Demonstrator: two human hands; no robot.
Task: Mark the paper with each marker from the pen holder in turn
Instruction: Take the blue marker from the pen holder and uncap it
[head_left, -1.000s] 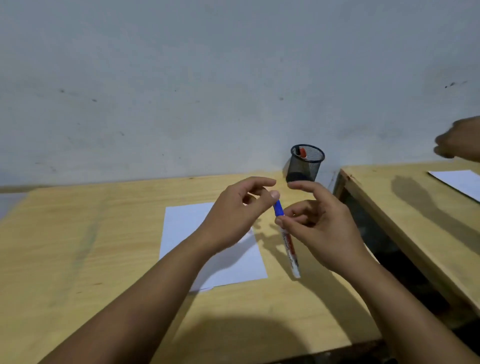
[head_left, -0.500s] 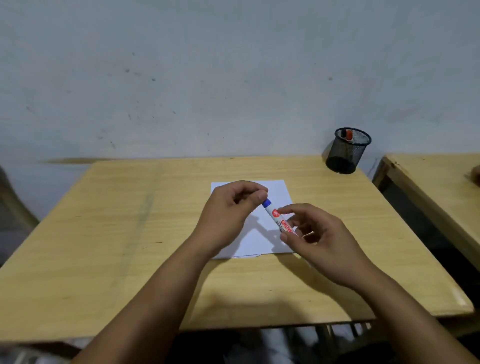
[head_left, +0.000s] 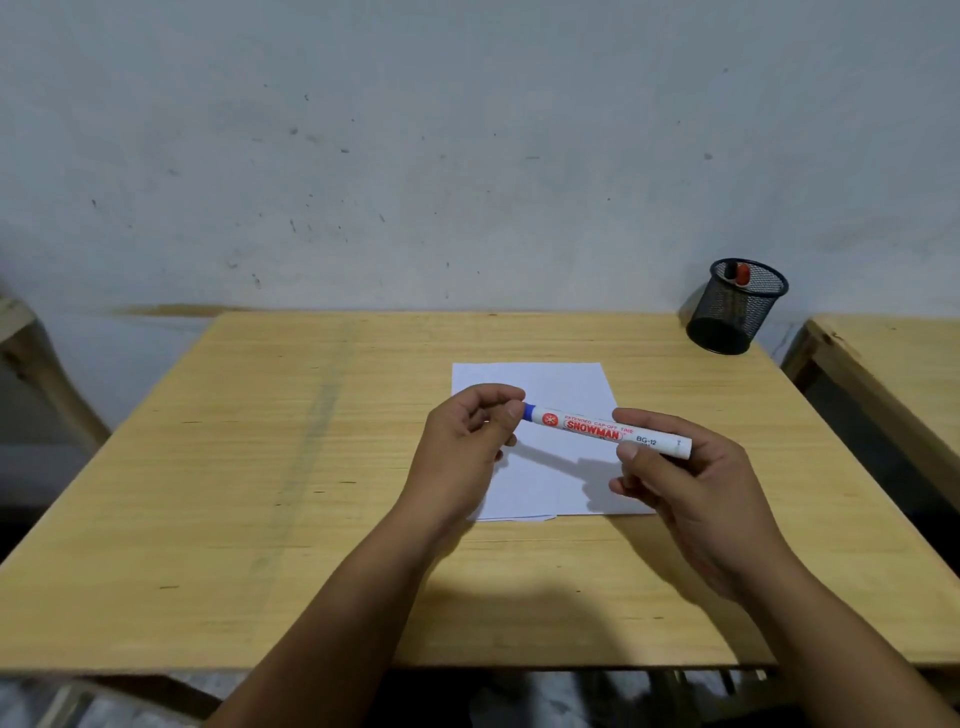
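Observation:
A white marker with a blue cap and red print lies level in the air above the white paper. My right hand grips the marker's barrel near its rear end. My left hand pinches the blue cap at the other end; the cap is mostly hidden by my fingers. The black mesh pen holder stands at the table's far right corner, with a red-capped and a dark-capped marker showing inside it.
The paper lies on a wooden table against a grey wall. A second wooden table stands to the right across a narrow gap. A piece of wooden furniture shows at the left edge.
The view swung so the table is centred. Both hands brought the marker down over the paper and turned it from upright to level. Another person's hand at the right has left the view.

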